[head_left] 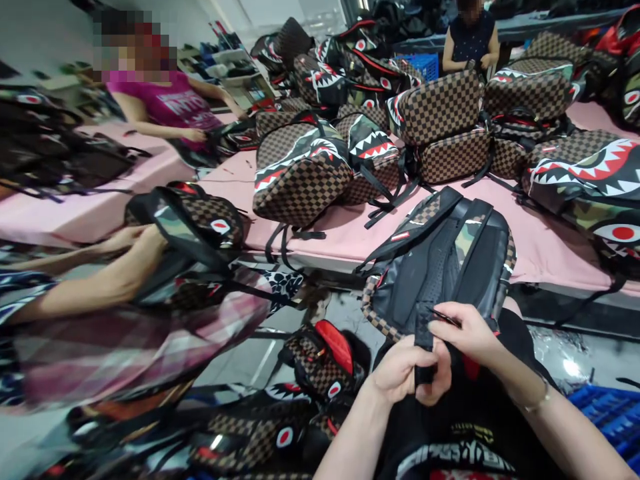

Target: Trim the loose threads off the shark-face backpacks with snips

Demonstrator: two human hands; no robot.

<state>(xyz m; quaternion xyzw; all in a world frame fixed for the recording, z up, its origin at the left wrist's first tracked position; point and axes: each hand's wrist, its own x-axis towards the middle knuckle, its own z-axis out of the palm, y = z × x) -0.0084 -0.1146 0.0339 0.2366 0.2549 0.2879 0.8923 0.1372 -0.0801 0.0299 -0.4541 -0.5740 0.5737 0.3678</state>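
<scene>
A backpack [443, 267] leans between my lap and the table edge, its black padded back and shoulder straps facing me. Its brown checkered sides show along the rim. My left hand [407, 373] is closed around a wide black webbing strap [425, 333] at the bag's lower end. Just to the right and a little higher, my right hand [470, 330] grips a slim, dark, pointed tool [447, 317], whose exact kind is hard to make out. The fingertips of that hand are at the strap's edge.
Several checkered shark-mouth backpacks [303, 173] are piled on the pink-covered table [330, 248]. More bags [325, 360] lie on the floor at left. A co-worker's arm [110, 267] handles another bag close by. Two people stand across the table. A blue crate [607, 427] is at lower right.
</scene>
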